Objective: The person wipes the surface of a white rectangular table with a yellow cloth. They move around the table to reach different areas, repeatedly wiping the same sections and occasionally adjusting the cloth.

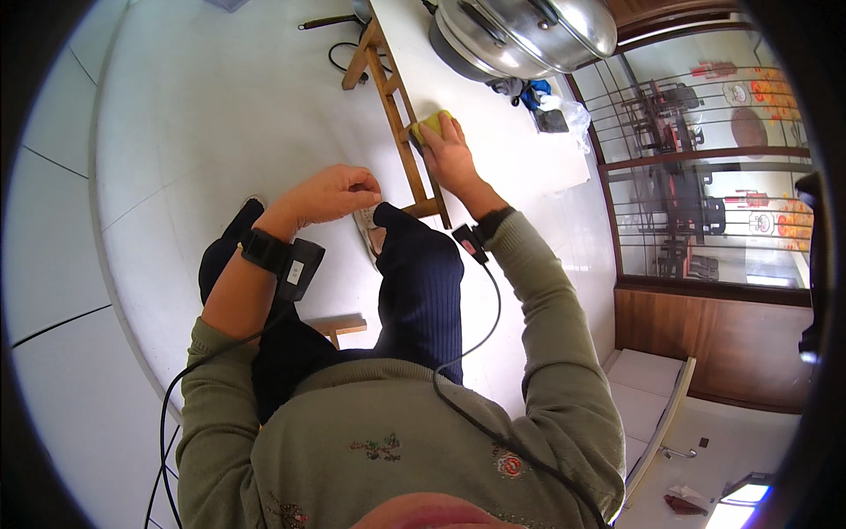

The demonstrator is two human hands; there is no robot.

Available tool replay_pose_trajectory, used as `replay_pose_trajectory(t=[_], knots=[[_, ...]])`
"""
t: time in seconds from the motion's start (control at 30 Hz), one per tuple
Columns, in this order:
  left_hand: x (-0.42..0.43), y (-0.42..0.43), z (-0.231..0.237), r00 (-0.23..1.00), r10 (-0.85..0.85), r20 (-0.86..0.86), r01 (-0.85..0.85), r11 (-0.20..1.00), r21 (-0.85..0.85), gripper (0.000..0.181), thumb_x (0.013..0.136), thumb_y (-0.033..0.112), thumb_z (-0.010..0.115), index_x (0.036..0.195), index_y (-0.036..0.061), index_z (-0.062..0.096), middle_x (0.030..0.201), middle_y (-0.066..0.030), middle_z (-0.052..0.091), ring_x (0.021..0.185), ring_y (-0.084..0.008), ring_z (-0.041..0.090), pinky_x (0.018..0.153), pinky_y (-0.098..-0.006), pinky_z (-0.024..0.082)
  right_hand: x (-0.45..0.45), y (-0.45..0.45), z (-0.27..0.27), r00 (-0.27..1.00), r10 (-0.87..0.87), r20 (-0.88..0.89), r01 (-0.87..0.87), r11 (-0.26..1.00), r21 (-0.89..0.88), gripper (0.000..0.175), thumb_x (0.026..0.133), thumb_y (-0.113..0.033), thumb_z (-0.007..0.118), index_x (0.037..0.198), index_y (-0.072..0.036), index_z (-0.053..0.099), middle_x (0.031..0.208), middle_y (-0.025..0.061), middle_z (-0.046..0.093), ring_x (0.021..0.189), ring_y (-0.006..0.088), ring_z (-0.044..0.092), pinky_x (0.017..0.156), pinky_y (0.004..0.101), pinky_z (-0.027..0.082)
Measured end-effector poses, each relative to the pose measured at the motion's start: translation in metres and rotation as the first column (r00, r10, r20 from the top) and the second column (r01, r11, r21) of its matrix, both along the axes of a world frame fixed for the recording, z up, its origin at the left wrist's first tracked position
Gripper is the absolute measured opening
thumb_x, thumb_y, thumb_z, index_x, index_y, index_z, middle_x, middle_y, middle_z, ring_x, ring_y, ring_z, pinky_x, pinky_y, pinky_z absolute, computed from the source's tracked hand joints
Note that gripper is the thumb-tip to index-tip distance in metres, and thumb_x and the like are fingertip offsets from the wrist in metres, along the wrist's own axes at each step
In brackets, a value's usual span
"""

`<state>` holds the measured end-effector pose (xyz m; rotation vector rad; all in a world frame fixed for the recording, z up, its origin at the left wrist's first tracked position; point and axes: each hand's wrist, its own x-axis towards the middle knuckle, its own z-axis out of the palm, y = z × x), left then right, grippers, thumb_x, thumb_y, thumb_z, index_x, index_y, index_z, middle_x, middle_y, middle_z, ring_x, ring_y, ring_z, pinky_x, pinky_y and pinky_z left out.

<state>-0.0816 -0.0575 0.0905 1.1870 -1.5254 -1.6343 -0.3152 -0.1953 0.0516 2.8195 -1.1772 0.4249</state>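
Observation:
My right hand [449,155] grips a yellow scouring sponge [431,125] with a dark side, pressed at the edge of a white-topped table [489,152]. The table stands on wooden legs and rails. My left hand [334,192] is held above my knees, its thumb and fingertips close together; no object shows in it. A large stainless steel pot with a domed lid [529,33] stands on the table beyond my right hand. Beside the pot lie a blue item [534,94], a dark flat object [550,121] and a clear plastic bag [574,119].
A wooden stool [340,325] shows beneath me. A pan with a dark handle [330,22] and a black cable [337,58] are beyond the table's wooden frame [396,99]. Black cables run from devices on both my wrists. A barred glass partition [707,159] stands at the right.

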Motion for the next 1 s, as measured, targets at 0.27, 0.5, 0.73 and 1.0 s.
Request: replay_pose_trajectory(t=[0.27, 0.5, 0.73, 1.0], knots=[[0.028, 0.004, -0.006, 0.997, 0.060, 0.047, -0.055, 0.994, -0.095, 0.023, 0.085, 0.020, 0.058, 0.095, -0.0010, 0.058, 0.081, -0.0046, 0.060, 0.073, -0.0113, 0.054, 0.066, -0.0248, 0.045, 0.094, -0.106, -0.018, 0.989, -0.131, -0.065, 0.131, 0.991, -0.001, 0.037, 0.076, -0.014, 0.057, 0.113, -0.017, 0.054, 0.130, 0.0228, 0.036, 0.119, 0.0476, 0.033, 0.091, 0.0486, 0.040], [0.046, 0.023, -0.008, 1.000, 0.005, 0.027, -0.005, 1.000, 0.002, 0.020, 0.084, 0.015, 0.060, 0.096, -0.0008, 0.058, 0.082, -0.0055, 0.061, 0.076, -0.0114, 0.055, 0.069, -0.0253, 0.046, 0.167, -0.184, -0.017, 0.962, -0.266, -0.061, 0.264, 0.964, -0.032, 0.036, 0.076, -0.015, 0.055, 0.112, -0.020, 0.058, 0.120, 0.0157, 0.044, 0.114, 0.0400, 0.038, 0.092, 0.0447, 0.041], [0.052, 0.016, -0.012, 1.000, 0.006, 0.028, -0.006, 1.000, 0.004, 0.021, 0.084, 0.014, 0.060, 0.099, -0.0015, 0.057, 0.084, -0.0100, 0.061, 0.077, -0.0156, 0.058, 0.071, -0.0271, 0.047, 0.216, -0.266, -0.021, 0.947, -0.300, -0.114, 0.311, 0.947, 0.086, 0.036, 0.075, -0.019, 0.056, 0.111, -0.022, 0.059, 0.127, 0.0124, 0.040, 0.121, 0.0369, 0.032, 0.094, 0.0448, 0.038], [0.061, 0.007, -0.007, 0.990, 0.139, -0.027, -0.135, 0.984, 0.119, 0.026, 0.084, 0.020, 0.060, 0.099, -0.0007, 0.057, 0.084, -0.0098, 0.062, 0.080, -0.0174, 0.058, 0.074, -0.0288, 0.047, 0.218, -0.333, -0.032, 0.973, -0.214, 0.089, 0.200, 0.969, 0.148, 0.037, 0.082, -0.026, 0.049, 0.118, -0.017, 0.054, 0.124, 0.0146, 0.043, 0.117, 0.0405, 0.038, 0.096, 0.0472, 0.037]])
